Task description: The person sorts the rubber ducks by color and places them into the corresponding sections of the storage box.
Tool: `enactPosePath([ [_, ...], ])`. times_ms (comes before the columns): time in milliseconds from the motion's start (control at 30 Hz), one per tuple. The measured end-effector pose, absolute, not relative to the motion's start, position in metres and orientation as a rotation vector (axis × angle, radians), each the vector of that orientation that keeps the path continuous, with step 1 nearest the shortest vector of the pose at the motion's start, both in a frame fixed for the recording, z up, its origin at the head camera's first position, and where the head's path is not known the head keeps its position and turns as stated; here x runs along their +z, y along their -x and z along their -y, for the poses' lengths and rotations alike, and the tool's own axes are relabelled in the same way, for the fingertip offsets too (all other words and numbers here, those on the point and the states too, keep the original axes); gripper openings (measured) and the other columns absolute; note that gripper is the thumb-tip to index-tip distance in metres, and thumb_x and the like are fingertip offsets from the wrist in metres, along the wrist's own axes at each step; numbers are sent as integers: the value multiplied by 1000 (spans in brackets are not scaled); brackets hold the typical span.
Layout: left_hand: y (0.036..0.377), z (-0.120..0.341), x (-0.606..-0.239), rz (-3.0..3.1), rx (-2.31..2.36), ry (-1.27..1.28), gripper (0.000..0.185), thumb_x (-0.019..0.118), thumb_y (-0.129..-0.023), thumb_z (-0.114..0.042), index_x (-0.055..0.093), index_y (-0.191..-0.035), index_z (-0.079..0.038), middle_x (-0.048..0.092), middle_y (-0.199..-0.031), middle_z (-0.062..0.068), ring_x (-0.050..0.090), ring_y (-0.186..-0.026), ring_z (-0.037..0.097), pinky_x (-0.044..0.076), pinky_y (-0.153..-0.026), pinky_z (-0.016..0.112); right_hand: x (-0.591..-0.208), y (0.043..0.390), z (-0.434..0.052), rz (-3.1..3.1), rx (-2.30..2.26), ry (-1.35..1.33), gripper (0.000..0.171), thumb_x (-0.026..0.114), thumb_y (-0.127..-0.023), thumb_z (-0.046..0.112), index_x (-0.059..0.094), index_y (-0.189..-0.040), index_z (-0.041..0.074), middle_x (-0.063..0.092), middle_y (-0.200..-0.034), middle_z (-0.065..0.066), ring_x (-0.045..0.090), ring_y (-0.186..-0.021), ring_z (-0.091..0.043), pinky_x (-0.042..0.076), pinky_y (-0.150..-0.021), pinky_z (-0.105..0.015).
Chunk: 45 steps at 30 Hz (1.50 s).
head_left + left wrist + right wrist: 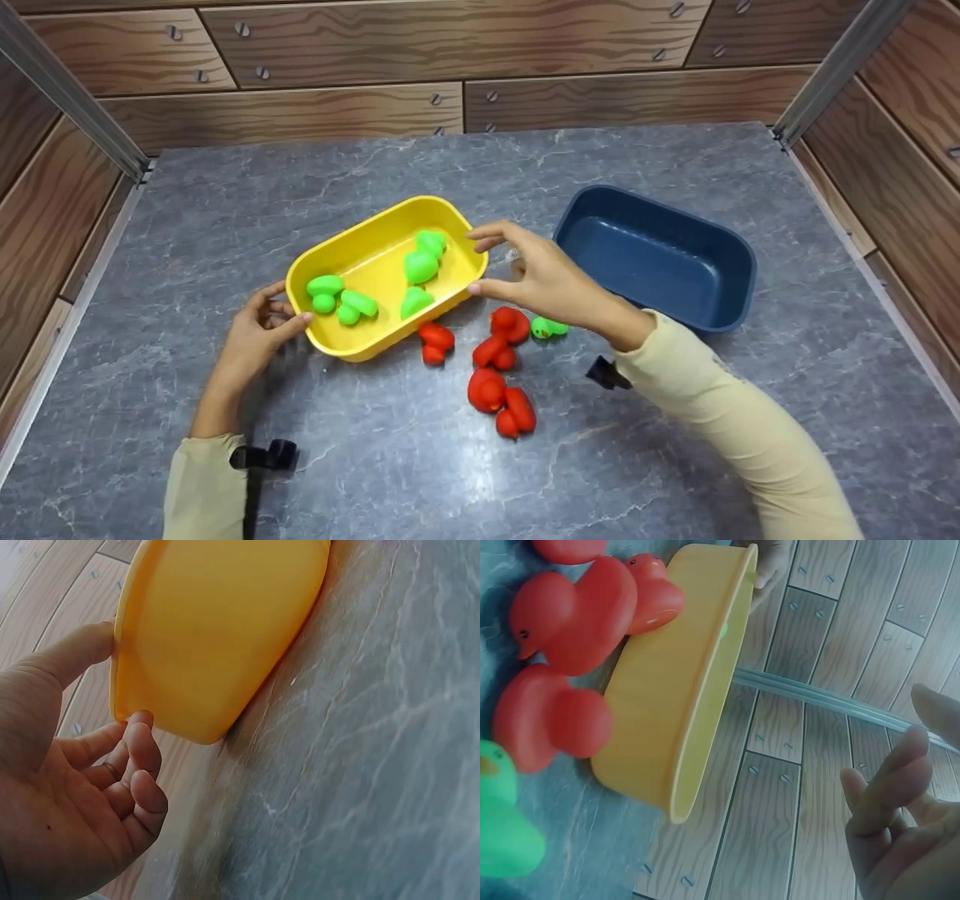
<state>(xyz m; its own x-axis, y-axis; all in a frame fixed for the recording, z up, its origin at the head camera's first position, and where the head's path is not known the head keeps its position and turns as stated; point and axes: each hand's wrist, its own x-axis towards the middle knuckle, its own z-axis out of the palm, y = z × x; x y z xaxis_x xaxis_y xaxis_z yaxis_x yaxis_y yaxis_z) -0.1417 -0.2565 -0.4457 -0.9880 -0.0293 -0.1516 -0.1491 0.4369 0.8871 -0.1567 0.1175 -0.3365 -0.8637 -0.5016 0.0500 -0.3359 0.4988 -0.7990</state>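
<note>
Yellow tub sits mid-table, slightly toward the left edge, five green ducks inside. Left hand is at the tub's near-left end: thumb tip on the rim, fingers loosely curled against the outer wall, not clamped round it per the left wrist view. Right hand is at the far-right end, thumb and index spread wide across that corner, fingertips touching or just off the rim; grip open, nothing held.

Blue tub is empty, toward the right edge, just beside the right hand. Red ducks lie loose on the table toward the near edge from the yellow tub, two touching or nearly touching its wall in the right wrist view. One green duck is out on the table under the right wrist.

Judgement: the step looks like steadying or shifting the yellow tub with both hands. To do it well, press evenly on both ends, keep it flat so the ducks stay in, and mind the red ducks against the near wall.
</note>
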Motion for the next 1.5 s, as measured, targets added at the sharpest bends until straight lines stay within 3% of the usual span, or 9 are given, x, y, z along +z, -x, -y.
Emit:
enactPosePath([
  [167, 141, 257, -446, -2559, 1612, 157, 69, 69, -89, -26, 36, -145, -4, 52, -100, -1, 51, -77, 5, 44, -64, 18, -345, 153, -132, -2566, -1315, 723, 54, 73, -86, 30, 51, -133, 17, 60, -123, -7, 29, -47, -12, 31, -50, -21],
  [400, 140, 257, -445, -2545, 1607, 158, 70, 69, -89, -28, 35, -146, -5, 52, -101, -1, 51, -77, 4, 47, -64, 21, -366, 152, -152, -2612, -1282, 641, 54, 74, -85, 29, 53, -132, 15, 62, -121, -8, 36, -54, -15, 34, -53, -21],
  [633, 140, 257, -446, -2547, 1638, 156, 68, 70, -89, -25, 37, -145, -5, 53, -98, -3, 50, -74, 4, 45, -62, 21, -386, 150, -170, -2595, -1273, 554, 54, 75, -85, 31, 52, -131, 14, 61, -124, -13, 31, -49, -11, 32, -51, -20],
  [933, 140, 257, -446, -2546, 1634, 173, 69, 70, -89, -26, 36, -145, -5, 51, -103, 0, 50, -77, 5, 46, -64, 21, -409, 144, -182, -2648, -1206, 526, 57, 78, -81, 26, 54, -129, 8, 58, -129, -15, 44, -67, -18, 38, -60, -22],
  [1200, 141, 257, -446, -2537, 1623, 182, 70, 70, -89, -28, 36, -146, -6, 50, -105, 1, 50, -77, 5, 46, -64, 21, -422, 139, -192, -2659, -1195, 486, 57, 79, -80, 22, 54, -129, 8, 59, -126, -14, 39, -55, -7, 38, -52, -19],
  [1300, 142, 257, -446, -2541, 1622, 175, 71, 70, -89, -28, 35, -146, -6, 50, -106, 3, 51, -78, 6, 47, -64, 21, -426, 138, -195, -2679, -1166, 490, 58, 80, -79, 19, 54, -129, 7, 59, -125, -13, 46, -63, -12, 40, -56, -22],
  [1400, 142, 257, -446, -2546, 1623, 168, 71, 70, -89, -28, 36, -146, -6, 50, -107, 3, 51, -79, 6, 47, -64, 21, -429, 138, -196, -2712, -1117, 513, 59, 80, -78, 16, 53, -130, 6, 59, -126, -15, 58, -86, -23, 49, -74, -32],
  [1500, 141, 257, -446, -2557, 1613, 166, 70, 70, -89, -28, 36, -146, -6, 50, -107, 3, 51, -80, 7, 46, -65, 20, -431, 139, -195, -2732, -1061, 507, 61, 79, -78, 17, 53, -132, 6, 58, -128, -16, 56, -109, -30, 46, -92, -45],
])
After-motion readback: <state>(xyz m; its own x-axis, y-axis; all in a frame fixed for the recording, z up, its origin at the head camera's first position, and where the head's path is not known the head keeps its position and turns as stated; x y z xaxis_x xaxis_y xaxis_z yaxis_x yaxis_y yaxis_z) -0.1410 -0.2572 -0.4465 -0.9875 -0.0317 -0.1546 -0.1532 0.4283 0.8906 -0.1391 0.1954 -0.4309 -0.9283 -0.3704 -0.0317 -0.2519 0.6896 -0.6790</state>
